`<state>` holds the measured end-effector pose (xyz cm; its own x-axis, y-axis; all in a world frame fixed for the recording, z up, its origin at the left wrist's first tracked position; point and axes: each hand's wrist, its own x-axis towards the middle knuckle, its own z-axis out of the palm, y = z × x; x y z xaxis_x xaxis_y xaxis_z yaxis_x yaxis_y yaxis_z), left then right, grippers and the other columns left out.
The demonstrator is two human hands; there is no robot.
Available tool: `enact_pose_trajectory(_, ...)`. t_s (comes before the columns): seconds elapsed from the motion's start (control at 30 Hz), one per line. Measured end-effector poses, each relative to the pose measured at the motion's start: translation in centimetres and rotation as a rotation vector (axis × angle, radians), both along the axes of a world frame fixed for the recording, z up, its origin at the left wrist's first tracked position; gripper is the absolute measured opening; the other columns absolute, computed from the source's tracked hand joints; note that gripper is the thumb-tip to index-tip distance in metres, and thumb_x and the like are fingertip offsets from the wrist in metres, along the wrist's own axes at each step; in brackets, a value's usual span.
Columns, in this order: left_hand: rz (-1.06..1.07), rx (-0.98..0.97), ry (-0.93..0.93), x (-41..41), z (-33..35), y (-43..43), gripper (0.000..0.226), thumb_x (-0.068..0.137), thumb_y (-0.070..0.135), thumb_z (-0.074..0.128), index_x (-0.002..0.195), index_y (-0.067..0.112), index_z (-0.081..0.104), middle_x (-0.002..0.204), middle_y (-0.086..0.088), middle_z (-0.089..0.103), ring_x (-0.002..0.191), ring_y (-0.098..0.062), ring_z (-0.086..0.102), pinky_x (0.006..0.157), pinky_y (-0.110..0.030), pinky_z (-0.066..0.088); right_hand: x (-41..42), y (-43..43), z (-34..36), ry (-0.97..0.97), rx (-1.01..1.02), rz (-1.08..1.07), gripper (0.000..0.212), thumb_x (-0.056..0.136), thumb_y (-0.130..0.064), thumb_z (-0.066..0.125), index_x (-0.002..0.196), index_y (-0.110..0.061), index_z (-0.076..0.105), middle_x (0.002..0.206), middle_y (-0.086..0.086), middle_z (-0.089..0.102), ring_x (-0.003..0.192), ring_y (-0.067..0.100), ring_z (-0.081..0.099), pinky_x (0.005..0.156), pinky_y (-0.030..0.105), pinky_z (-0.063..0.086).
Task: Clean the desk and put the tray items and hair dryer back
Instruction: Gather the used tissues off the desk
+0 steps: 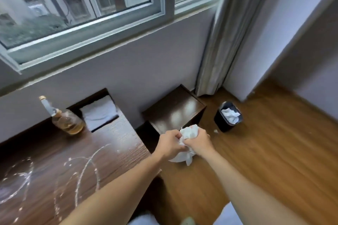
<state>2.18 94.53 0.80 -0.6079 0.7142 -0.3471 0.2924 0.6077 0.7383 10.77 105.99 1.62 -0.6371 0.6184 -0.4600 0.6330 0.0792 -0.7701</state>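
Note:
Both my hands hold a crumpled white tissue wad (188,133) in the air, past the right end of the dark wooden desk (113,144). My left hand (169,143) grips its left side and my right hand (199,141) grips its right side, with loose tissue hanging below. Wet streaks and droplets (86,171) lie across the desk top. A glass bottle (64,118) of amber liquid stands near the wall. A folded white towel (98,111) lies in a recess at the desk's back right. No tray or hair dryer is visible.
A low dark stool or side table (175,111) stands beyond my hands. A black waste bin (227,117) with white tissue in it sits on the wooden floor by the curtain (219,42). A small scrap (215,131) lies beside it. A window runs above.

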Motion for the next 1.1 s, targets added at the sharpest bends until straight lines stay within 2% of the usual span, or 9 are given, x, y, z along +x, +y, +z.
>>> enact_pose_trajectory(0.13, -0.113, -0.018, 0.033, 0.9, -0.4, 7.5, 0.030, 0.072, 0.031, 0.085, 0.077, 0.027, 0.056, 0.078, 0.010, 0.060, 0.079, -0.011, 0.055, 0.059, -0.020, 0.033, 2.4, 6.5, -1.2, -0.004, -0.047, -0.143, 0.036, 0.068, -0.019, 0.076, 0.102, -0.019, 0.066, 0.095, 0.000, 0.070, 0.096, 0.021, 0.067, 0.080, 0.034, 0.058)
enact_pose_trajectory(0.33, -0.255, -0.032, 0.024, 0.4, -1.3, 18.9, 0.037, 0.071, 0.031, 0.085, 0.070, 0.029, 0.048, 0.071, 0.012, 0.055, 0.069, -0.006, 0.050, 0.054, -0.019, 0.030, 3.2, 16.1, -3.3, 0.012, -0.061, -0.302, 0.053, 0.057, -0.028, 0.077, 0.108, -0.018, 0.067, 0.102, 0.002, 0.072, 0.095, 0.019, 0.068, 0.080, 0.033, 0.058)
enact_pose_trajectory(0.47, -0.346, -0.022, 0.023, -1.5, -3.3, 27.1, 0.031, 0.069, 0.032, 0.086, 0.078, 0.025, 0.057, 0.078, 0.008, 0.061, 0.076, -0.012, 0.055, 0.056, -0.020, 0.034, 2.1, 23.3, -5.4, 0.013, -0.103, -0.405, 0.043, 0.061, -0.022, 0.079, 0.103, -0.022, 0.069, 0.097, -0.001, 0.073, 0.093, 0.018, 0.069, 0.082, 0.036, 0.059)
enact_pose_trajectory(0.6, -0.429, -0.042, -0.014, -4.2, -5.5, 35.3, 0.028, 0.071, 0.031, 0.085, 0.083, 0.022, 0.062, 0.081, 0.009, 0.064, 0.071, -0.004, 0.053, 0.057, -0.013, 0.035, 0.0, 30.5, -7.8, 0.017, -0.156, -0.477, 0.047, 0.060, -0.023, 0.079, 0.106, -0.023, 0.069, 0.097, -0.002, 0.073, 0.095, 0.017, 0.070, 0.082, 0.036, 0.060)
enact_pose_trajectory(0.77, -0.482, -0.075, -0.015, -7.2, -8.2, 43.6, 0.024, 0.073, 0.031, 0.083, 0.081, 0.025, 0.062, 0.077, 0.012, 0.063, 0.071, -0.005, 0.055, 0.054, -0.011, 0.033, -2.1, 37.5, -9.2, 0.062, -0.203, -0.496, 0.069, 0.042, -0.047, 0.070, 0.107, -0.024, 0.066, 0.096, -0.003, 0.072, 0.093, 0.017, 0.069, 0.073, 0.028, 0.056)
enact_pose_trajectory(0.87, -0.496, -0.089, -0.021, -8.1, -10.5, 47.7, 0.020, 0.075, 0.029, 0.082, 0.082, 0.022, 0.065, 0.078, 0.009, 0.065, 0.073, -0.009, 0.058, 0.058, -0.015, 0.039, -2.6, 41.2, -10.5, 0.074, -0.250, -0.479, 0.061, 0.055, -0.044, 0.075, 0.112, -0.028, 0.061, 0.100, -0.004, 0.070, 0.094, 0.013, 0.067, 0.071, 0.023, 0.053)
enact_pose_trajectory(0.93, -0.510, -0.099, -0.008, -8.3, -12.5, 50.4, 0.019, 0.076, 0.028, 0.079, 0.084, 0.016, 0.066, 0.079, 0.004, 0.068, 0.075, -0.017, 0.061, 0.060, -0.022, 0.041, -2.8, 43.7, -12.2, 0.081, -0.271, -0.460, 0.054, 0.060, -0.041, 0.074, 0.110, -0.028, 0.059, 0.093, -0.003, 0.069, 0.085, 0.014, 0.066, 0.068, 0.024, 0.052)
enact_pose_trajectory(1.03, -0.509, -0.136, 0.001, -8.1, -17.1, 54.1, 0.014, 0.076, 0.023, 0.073, 0.081, 0.012, 0.066, 0.075, -0.001, 0.068, 0.071, -0.022, 0.060, 0.058, -0.025, 0.042, -2.8, 47.3, -16.9, 0.035, -0.266, -0.462, 0.041, 0.071, -0.032, 0.075, 0.109, -0.028, 0.059, 0.089, -0.002, 0.070, 0.074, 0.013, 0.065, 0.063, 0.028, 0.053)
enact_pose_trajectory(1.1, -0.507, -0.176, 0.002, -8.1, -21.1, 56.5, 0.014, 0.076, 0.024, 0.069, 0.083, 0.013, 0.067, 0.076, 0.000, 0.070, 0.074, -0.023, 0.065, 0.065, -0.034, 0.052, -2.9, 49.6, -21.1, 0.002, -0.266, -0.470, 0.039, 0.075, -0.029, 0.076, 0.110, -0.029, 0.060, 0.092, -0.003, 0.070, 0.076, 0.011, 0.066, 0.061, 0.026, 0.054)
